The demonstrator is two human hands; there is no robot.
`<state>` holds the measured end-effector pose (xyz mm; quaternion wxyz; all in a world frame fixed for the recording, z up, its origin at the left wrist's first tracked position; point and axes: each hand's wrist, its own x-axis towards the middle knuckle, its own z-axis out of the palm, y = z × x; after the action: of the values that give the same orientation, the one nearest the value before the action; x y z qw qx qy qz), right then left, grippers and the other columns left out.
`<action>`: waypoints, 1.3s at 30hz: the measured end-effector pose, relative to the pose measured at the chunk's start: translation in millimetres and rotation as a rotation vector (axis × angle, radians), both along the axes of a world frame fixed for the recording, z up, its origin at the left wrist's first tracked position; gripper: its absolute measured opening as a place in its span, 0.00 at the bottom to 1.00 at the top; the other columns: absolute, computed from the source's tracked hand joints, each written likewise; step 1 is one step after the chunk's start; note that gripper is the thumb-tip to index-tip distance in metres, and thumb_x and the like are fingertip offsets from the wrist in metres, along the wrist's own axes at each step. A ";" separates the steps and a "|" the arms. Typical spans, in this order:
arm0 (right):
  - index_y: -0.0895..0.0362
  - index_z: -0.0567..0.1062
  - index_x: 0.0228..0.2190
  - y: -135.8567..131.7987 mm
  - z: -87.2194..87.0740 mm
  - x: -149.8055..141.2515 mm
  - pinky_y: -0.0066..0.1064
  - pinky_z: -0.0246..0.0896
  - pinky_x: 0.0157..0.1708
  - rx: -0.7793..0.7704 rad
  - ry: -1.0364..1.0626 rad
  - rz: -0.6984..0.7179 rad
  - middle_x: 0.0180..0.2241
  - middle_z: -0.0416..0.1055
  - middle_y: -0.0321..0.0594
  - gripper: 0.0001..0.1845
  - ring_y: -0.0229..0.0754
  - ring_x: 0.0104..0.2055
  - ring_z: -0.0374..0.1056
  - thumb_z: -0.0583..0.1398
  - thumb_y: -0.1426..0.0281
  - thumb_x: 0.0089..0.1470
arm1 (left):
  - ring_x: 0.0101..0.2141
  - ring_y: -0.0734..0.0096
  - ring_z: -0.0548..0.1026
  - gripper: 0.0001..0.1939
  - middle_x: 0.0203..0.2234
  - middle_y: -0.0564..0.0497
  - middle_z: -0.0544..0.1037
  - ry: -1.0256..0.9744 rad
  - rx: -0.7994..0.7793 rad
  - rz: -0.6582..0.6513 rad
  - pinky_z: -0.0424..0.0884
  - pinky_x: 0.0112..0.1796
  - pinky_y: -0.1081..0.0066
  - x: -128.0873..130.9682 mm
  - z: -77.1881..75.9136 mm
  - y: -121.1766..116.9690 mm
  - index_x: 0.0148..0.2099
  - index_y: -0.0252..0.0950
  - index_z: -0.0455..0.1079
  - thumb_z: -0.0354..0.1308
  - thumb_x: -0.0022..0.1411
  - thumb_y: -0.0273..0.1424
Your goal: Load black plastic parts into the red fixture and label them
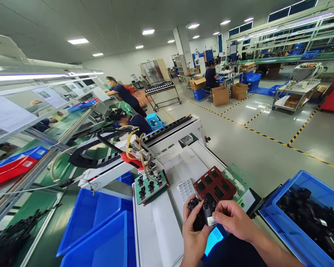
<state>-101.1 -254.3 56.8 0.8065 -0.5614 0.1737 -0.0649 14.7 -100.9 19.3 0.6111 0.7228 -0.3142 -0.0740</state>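
My left hand (pixel 195 231) is closed around black plastic parts, one a ribbed cylindrical housing (pixel 208 207) and another darker piece (pixel 199 220) beside it. The thumb and fingers of my right hand (pixel 235 218) pinch a small white label (pixel 211 221) against the lower end of the housing. Just beyond my hands lie a sheet of white labels (pixel 187 190) and a dark red fixture plate (pixel 215 183) with cut-out openings. Farther left, a green fixture plate (pixel 151 188) carries several small black parts beneath the machine head (pixel 149 163).
Blue bins (pixel 100 241) stand at the left, and a blue bin (pixel 297 178) of black parts at the right. A red tray (pixel 13 168) rests on the left line. Two people (pixel 125 94) (pixel 136 122) are beyond the machine; another person (pixel 210 76) sits farther back.
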 end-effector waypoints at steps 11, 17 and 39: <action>0.57 0.72 0.30 0.2 3.3 -3.3 0.30 0.47 0.27 -0.149 0.005 -0.038 0.25 0.63 0.30 0.23 0.33 0.26 0.53 0.67 0.50 0.62 | 0.68 0.38 0.68 0.26 0.67 0.41 0.66 -0.006 0.026 0.006 0.71 0.64 0.39 -2.2 2.8 -1.1 0.59 0.48 0.81 0.76 0.58 0.36; 0.55 0.74 0.31 9.4 13.1 -11.1 0.32 0.55 0.30 -0.458 0.013 -0.112 0.28 0.71 0.37 0.21 0.39 0.29 0.64 0.61 0.51 0.67 | 0.68 0.38 0.68 0.24 0.67 0.42 0.66 0.014 0.016 -0.002 0.73 0.63 0.40 -3.4 3.4 0.3 0.58 0.50 0.81 0.74 0.59 0.36; 0.55 0.71 0.52 19.5 -15.2 -8.0 0.41 0.73 0.49 -0.158 -0.038 -0.165 0.45 0.78 0.42 0.29 0.50 0.47 0.76 0.67 0.70 0.47 | 0.63 0.40 0.74 0.20 0.65 0.40 0.69 -0.141 0.086 -0.079 0.78 0.59 0.43 -14.4 1.5 -3.9 0.56 0.47 0.83 0.69 0.61 0.31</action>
<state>-109.1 -234.8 41.6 0.7547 -0.6057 0.1983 -0.1555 0.4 -104.8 20.8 0.5525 0.7387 -0.3813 -0.0602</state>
